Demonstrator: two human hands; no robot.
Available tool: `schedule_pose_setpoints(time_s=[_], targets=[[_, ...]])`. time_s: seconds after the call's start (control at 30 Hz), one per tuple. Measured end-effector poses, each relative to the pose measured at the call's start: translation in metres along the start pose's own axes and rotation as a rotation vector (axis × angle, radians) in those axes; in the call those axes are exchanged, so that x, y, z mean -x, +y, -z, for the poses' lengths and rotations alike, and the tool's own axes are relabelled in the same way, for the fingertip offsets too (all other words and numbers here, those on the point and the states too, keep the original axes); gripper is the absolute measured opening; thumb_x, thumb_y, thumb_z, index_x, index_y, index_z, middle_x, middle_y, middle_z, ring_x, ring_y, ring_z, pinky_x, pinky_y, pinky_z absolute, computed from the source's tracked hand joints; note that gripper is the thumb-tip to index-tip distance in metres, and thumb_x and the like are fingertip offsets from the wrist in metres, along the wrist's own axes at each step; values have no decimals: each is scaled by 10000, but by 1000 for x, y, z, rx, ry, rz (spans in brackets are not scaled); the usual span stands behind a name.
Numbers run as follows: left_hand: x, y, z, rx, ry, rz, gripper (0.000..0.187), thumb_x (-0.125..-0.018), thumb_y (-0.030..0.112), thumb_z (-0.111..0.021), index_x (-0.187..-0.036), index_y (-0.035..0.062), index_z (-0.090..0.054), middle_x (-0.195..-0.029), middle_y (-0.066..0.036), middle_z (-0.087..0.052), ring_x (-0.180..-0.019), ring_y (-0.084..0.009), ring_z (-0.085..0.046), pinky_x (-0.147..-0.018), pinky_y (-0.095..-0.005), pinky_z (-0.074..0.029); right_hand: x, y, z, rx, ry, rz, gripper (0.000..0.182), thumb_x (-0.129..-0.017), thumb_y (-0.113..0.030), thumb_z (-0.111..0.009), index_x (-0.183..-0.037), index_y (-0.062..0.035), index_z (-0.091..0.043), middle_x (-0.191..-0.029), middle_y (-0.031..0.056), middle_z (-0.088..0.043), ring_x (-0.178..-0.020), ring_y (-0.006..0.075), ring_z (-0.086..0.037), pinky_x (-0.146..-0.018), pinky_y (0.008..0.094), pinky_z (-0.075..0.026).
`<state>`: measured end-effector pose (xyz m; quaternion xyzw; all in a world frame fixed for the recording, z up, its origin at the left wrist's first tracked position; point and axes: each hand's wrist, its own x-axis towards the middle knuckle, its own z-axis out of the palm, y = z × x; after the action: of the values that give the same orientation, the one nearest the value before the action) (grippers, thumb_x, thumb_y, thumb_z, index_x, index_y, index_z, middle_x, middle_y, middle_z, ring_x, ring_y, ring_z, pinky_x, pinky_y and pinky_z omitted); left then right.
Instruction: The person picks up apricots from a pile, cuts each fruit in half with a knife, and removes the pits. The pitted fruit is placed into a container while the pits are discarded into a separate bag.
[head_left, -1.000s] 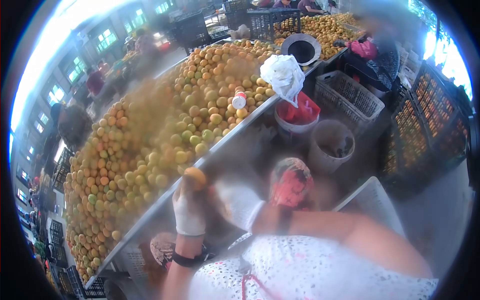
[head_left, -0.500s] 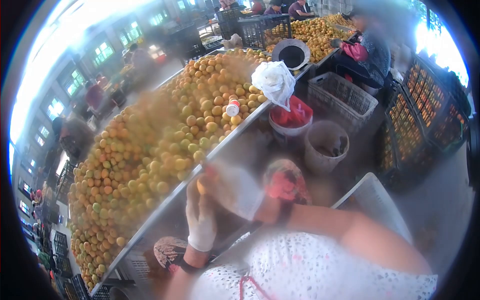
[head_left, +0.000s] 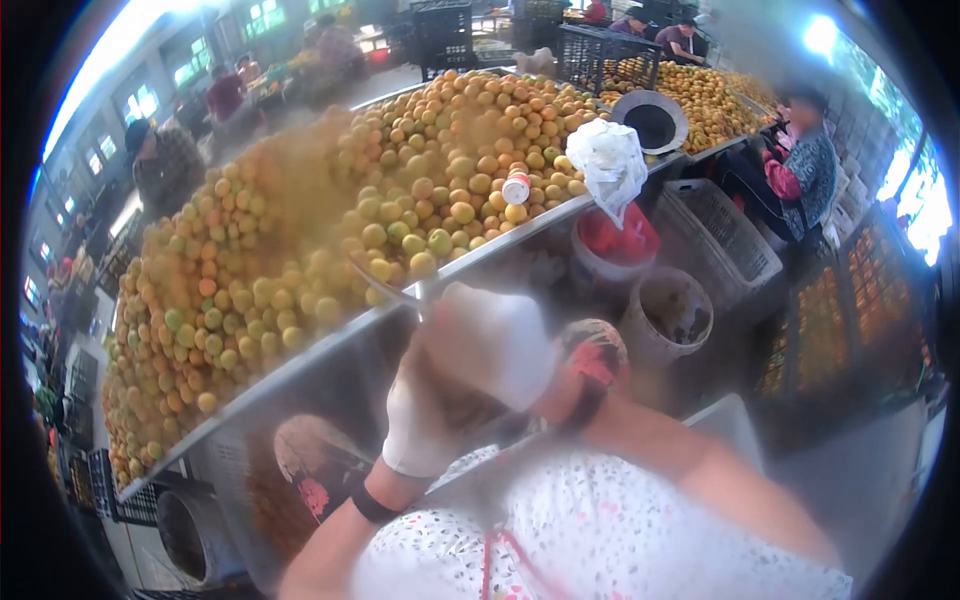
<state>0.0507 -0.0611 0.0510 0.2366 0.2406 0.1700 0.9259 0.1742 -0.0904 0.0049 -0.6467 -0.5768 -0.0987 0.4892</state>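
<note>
Right hand (head_left: 495,345), white-gloved, crossing in front of left hand (head_left: 415,430), likewise gloved; both close together, just beyond the lap of a spotted white garment (head_left: 600,530), with fingers blurred or overlapped, so open or closed state impossible to tell. Dark band (head_left: 374,502) around the left wrist. Thin curved object (head_left: 380,283) projecting from the fingertip area over the metal rim of the table (head_left: 270,390); exact grip indistinct. Beyond the rim, broad heap of round yellow-orange fruit (head_left: 230,300), a few greener. To the right of the hands, grey bucket (head_left: 652,328); beyond it, bucket with red liner (head_left: 598,262), beside a pale slatted crate (head_left: 755,268). On the fruit, small red-and-white container (head_left: 516,188); at the table edge, crumpled white bag (head_left: 612,165) and, just behind, dark round pan (head_left: 650,124). Farther back, seated person (head_left: 815,175) at right and black crate (head_left: 600,60) near centre.
</note>
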Motion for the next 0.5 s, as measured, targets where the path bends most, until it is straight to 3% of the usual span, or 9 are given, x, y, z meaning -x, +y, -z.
schedule_pose_setpoints(time_s=[0.03, 0.23, 0.4, 0.47, 0.5], targets=[[-5, -1, 5, -19, 30, -29, 420, -999, 562, -415, -831, 193, -527, -573, 82, -289, -424, -82, -235, -430, -272, -167, -2, 2, -1, 17, -35, 24, 232, -885, -292, -698, -883, -77, -611, -734, 168, -629, -697, 387, -641, -571, 420, -508], [-22, 2, 38, -58, 141, -20, 459, -982, 541, -398, -675, 202, -437, -521, 100, -234, -392, -81, -226, -412, -269, -162, -9, 7, -11, 5, -103, 56, 242, -853, -295, -724, -888, -80, -618, -742, 153, -638, -689, 377, -645, -565, 416, -512], [-26, 10, 34, 101, 228, 50, 432, -988, 488, -394, -678, 190, -426, -516, 94, -252, -387, -83, -250, -397, -266, -183, -8, 13, -20, -98, -60, 93, 248, -856, -299, -722, -893, -79, -615, -714, 160, -618, -680, 379, -644, -553, 415, -509], [-31, 15, 35, 137, 216, 33, 416, -994, 460, -389, -686, 183, -435, -514, 89, -260, -384, -87, -255, -392, -266, -189, -7, 8, -20, -321, -26, -16, 227, -929, -288, -674, -897, -75, -600, -718, 96, -624, -639, 288, -646, -561, 345, -492], [-35, 17, 40, 92, 185, -93, 416, -999, 448, -387, -695, 169, -445, -526, 75, -286, -395, -98, -274, -402, -270, -203, -5, 15, -24, -322, -31, -14, 227, -929, -288, -674, -897, -75, -600, -718, 96, -624, -639, 288, -646, -561, 345, -492]])
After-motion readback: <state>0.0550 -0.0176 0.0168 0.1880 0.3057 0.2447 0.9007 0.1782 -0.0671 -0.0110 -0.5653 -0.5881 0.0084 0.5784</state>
